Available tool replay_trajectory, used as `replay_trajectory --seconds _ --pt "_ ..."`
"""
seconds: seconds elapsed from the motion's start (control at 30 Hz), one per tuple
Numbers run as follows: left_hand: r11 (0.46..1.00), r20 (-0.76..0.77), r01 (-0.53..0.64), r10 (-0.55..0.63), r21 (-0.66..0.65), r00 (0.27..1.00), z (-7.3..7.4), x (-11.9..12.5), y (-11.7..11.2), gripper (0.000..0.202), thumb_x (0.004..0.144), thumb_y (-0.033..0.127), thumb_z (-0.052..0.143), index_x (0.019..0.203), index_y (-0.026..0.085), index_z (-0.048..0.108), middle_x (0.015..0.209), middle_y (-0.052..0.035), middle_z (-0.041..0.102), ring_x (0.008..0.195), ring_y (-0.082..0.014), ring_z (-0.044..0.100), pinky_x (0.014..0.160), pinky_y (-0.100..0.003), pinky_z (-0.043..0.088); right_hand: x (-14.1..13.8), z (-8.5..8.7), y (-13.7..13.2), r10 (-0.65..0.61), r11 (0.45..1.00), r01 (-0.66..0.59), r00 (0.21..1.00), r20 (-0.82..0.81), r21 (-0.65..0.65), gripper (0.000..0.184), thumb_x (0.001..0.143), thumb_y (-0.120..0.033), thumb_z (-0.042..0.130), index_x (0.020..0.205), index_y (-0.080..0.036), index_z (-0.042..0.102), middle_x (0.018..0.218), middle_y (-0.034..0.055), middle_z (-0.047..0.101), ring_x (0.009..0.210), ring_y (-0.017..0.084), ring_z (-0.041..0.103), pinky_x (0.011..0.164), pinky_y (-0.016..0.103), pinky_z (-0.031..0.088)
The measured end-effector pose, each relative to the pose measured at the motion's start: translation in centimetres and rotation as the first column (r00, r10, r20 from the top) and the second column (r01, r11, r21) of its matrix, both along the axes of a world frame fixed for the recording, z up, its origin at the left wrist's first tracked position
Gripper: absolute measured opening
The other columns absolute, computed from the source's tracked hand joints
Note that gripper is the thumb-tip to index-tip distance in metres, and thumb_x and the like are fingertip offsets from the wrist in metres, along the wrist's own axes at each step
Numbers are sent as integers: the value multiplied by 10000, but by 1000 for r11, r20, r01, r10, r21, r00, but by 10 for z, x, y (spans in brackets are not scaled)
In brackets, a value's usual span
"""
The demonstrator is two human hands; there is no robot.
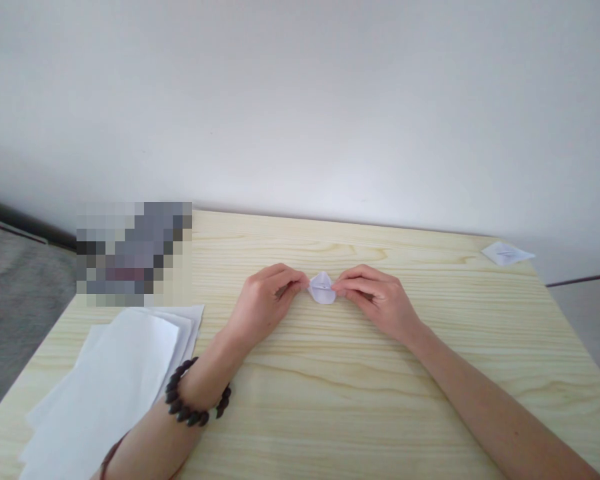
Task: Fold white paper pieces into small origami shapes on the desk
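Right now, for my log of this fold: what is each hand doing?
Left hand: closed, pinching the left end of the small white folded paper piece.
Right hand: closed, pinching that paper's right end.

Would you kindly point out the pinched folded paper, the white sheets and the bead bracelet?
pinched folded paper (pixel 323 289), head view, its middle.
white sheets (pixel 115 380), head view, top sheet.
bead bracelet (pixel 183 412), head view, lower beads.
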State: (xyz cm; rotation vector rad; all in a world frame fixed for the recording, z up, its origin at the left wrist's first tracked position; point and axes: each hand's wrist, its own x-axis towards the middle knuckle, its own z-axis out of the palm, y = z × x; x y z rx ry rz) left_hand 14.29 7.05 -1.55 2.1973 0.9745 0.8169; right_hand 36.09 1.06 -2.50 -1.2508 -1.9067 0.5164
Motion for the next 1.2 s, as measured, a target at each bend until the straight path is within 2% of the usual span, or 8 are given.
replay_trajectory --seconds 0.13,0.2,0.4,0.53,0.77,0.93,1.07,1.2 --pt "988 -50 41 -34 149 998 -2 1 0 184 897 200 523 856 180 701 855 -41 709 787 -160 632 722 -272 470 -5 0 -1 -59 998 59 998 11 -18 175 918 -230 549 929 -218 724 887 45 708 789 153 665 695 271 534" --pt "985 -58 40 -31 166 998 -4 1 -1 185 901 198 520 858 179 699 857 -44 707 784 -162 630 724 -277 469 -6 -1 -1 -82 996 82 996 18 -20 175 919 -242 549 919 -215 722 885 48 711 789 156 666 696 270 534" --pt "1000 -20 15 -15 -8 1000 -1 2 1 146 886 235 545 842 191 677 858 -34 698 791 -155 636 746 -263 490 -3 -2 1 -120 993 119 992 -35 -21 161 907 -254 567 915 -227 725 886 45 727 792 161 678 696 278 547" --pt "996 -2 -9 8 -92 1000 0 -1 3 161 836 293 624 949 188 669 876 -30 692 754 -148 630 705 -253 509 -1 -3 1 -161 986 156 983 -90 -61 152 889 -276 597 980 -248 715 936 41 736 826 171 684 700 285 555" --pt "993 -16 -73 71 -95 997 -4 -4 5 201 836 315 618 980 196 692 907 -44 706 776 -160 652 707 -266 529 -3 -3 1 -237 969 225 964 -123 -103 198 847 -328 653 1019 -241 702 879 41 721 732 159 672 669 283 566" --pt "996 -1 -58 58 -69 998 -1 -5 4 167 850 304 604 917 206 722 870 -29 732 760 -159 663 695 -258 525 -2 -3 1 -221 973 211 968 -120 -93 137 871 -282 622 957 -233 717 931 51 730 823 173 682 687 280 558" --pt "998 16 -26 27 -60 1000 1 -6 4 160 859 275 582 865 216 731 869 -26 749 804 -169 676 753 -273 529 -1 -1 1 -210 974 200 972 -102 -106 152 892 -297 586 902 -237 724 887 46 724 779 167 670 645 275 544" --pt "994 26 -55 57 -90 998 2 -5 6 162 845 294 597 832 201 730 843 -29 748 757 -160 667 709 -256 521 1 -1 3 -211 974 199 971 -115 -107 155 879 -315 600 879 -230 729 859 50 702 738 159 646 586 259 517"
